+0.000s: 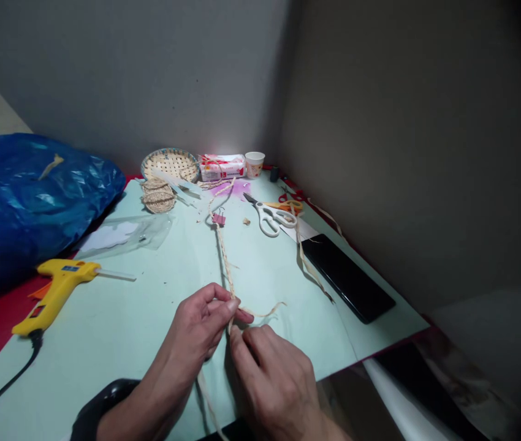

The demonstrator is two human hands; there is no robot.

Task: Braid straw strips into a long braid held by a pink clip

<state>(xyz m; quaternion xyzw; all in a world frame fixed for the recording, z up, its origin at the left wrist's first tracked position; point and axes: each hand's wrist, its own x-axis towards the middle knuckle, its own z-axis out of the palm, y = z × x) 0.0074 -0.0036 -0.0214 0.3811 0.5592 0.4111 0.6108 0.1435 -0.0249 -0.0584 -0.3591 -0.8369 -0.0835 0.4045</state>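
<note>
A thin, pale braided cord (224, 257) runs toward me down the middle of the table, made of what looks like dried plant fibre. Near its far part sits a pink binder clip (219, 218). My left hand (203, 321) pinches the near end of the braid between thumb and fingers. Just below it, my right hand (276, 367) is closed on a strand of the same fibre, mostly hidden by the fingers. One loose strand (270, 312) sticks out to the right, and another strand (208, 401) hangs down toward the table's near edge.
At left lie a yellow glue gun (58, 291), a blue plastic bag (35, 208) and a clear bag (150, 233). Farther back are a twine ball (158, 196), woven basket (171, 164), tissue pack (224, 167) and paper cup (255, 165). White-handled scissors (270, 219) and a black phone (350, 275) lie right.
</note>
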